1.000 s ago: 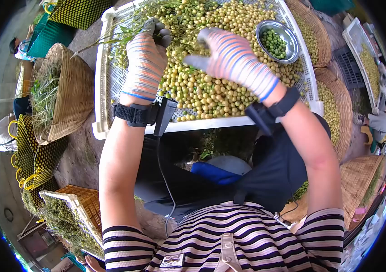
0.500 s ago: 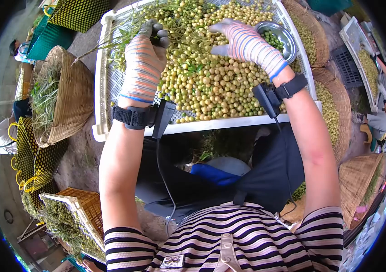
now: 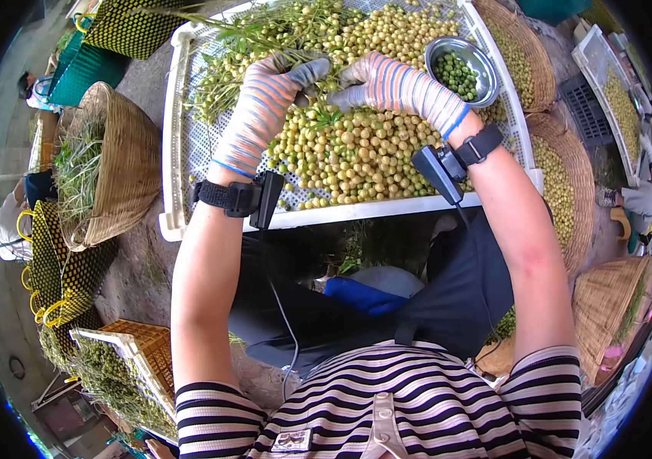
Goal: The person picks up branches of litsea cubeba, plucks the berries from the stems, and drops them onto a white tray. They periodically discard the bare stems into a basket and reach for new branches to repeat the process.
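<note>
Both my hands wear striped gloves with grey fingers, above a white plastic tray [image 3: 341,214] heaped with small round yellow-green fruits [image 3: 372,153]. My left hand [image 3: 276,92] is closed around thin fruit stems [image 3: 265,34], which run up and left. Its thumb points at my right hand. My right hand [image 3: 387,80] is curled close by, with thumb and fingers apart over the fruits; nothing shows held in it. A metal bowl [image 3: 486,76] of darker green fruits [image 3: 454,75] sits in the tray, just right of my right hand. My fingertips partly hide the fruits between the hands.
A woven basket [image 3: 131,153] holding green stalks stands left of the tray. Round baskets [image 3: 582,180] of fruit line its right side. A crate [image 3: 146,352] with fruit stems is at lower left. Other people [image 3: 639,200] are at the far right and left.
My left hand has moved right, toward my right hand, with the stems. My right hand has shifted slightly down and left, and its fingers have curled more. The two hands are now close together.
</note>
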A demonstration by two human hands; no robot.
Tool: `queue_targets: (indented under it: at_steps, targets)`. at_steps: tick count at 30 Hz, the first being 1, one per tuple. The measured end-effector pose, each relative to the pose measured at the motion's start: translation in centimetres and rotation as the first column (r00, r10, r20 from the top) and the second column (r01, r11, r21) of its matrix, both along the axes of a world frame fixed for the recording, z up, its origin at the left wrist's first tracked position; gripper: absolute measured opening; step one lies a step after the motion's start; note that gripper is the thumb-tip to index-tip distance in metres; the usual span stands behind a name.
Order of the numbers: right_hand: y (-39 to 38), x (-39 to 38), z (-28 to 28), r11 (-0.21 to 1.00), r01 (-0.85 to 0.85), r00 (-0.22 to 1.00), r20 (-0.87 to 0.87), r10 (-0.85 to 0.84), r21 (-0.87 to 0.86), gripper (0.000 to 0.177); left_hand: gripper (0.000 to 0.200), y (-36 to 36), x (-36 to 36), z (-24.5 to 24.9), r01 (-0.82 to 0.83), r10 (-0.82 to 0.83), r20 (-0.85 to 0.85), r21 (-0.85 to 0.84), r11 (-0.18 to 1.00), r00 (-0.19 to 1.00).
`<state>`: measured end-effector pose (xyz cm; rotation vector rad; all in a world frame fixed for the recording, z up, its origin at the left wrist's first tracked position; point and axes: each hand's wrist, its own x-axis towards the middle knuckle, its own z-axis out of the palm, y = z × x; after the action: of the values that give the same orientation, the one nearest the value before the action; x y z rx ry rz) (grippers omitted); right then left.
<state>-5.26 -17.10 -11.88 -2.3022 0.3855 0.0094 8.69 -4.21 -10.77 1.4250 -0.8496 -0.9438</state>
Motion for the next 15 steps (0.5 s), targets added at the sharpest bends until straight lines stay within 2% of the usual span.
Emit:
queue_targets:
  at_steps: [2, 3, 5, 6, 9, 11, 13, 15]
  targets:
    - [0.6, -0.2, 0.1, 0.996, 0.035, 0.992, 0.124, -0.024, -0.087, 0.04, 0.019, -0.1, -0.6, 0.3, -0.099, 0.097, 0.08, 0.028, 0.995, 0.992]
    - [0.7, -0.1, 0.3, 0.996, 0.029, 0.992, 0.122, -0.019, -0.088, 0.04, 0.019, -0.1, -0.7, 0.3, -0.105, 0.103, 0.078, 0.028, 0.994, 0.992]
    - [0.9, 0.2, 0.8, 0.977, 0.149, 0.987, 0.081, -0.138, -0.15, 0.042, 0.02, -0.2, -0.9, 0.5, -0.143, 0.135, 0.112, 0.063, 0.988, 0.985]
    - [1.1, 0.2, 0.9, 0.976, 0.198, 0.979, 0.075, -0.191, -0.092, 0.04, 0.02, -0.3, -0.9, 0.6, -0.17, 0.156, 0.153, 0.087, 0.982, 0.976]
    - [0.7, 0.5, -1.0, 0.972, 0.212, 0.965, 0.177, -0.192, -0.103, 0.037, 0.02, -0.5, -0.6, 0.1, -0.149, 0.141, 0.107, 0.07, 0.986, 0.984]
    - [0.8, 0.6, -1.0, 0.97, 0.236, 0.962, 0.16, -0.223, -0.063, 0.034, 0.02, -0.6, -0.7, 0.0, -0.149, 0.145, 0.091, 0.049, 0.988, 0.985]
    - [0.9, 0.8, -1.2, 0.955, 0.268, 0.961, 0.109, -0.256, -0.124, 0.043, 0.021, -0.7, -0.9, -0.1, -0.152, 0.148, 0.069, 0.059, 0.987, 0.987]
    - [0.9, 0.8, -1.8, 0.961, 0.251, 0.961, 0.151, -0.234, -0.113, 0.044, 0.021, -0.6, -1.1, -0.2, -0.124, 0.123, 0.039, 0.024, 0.992, 0.992]
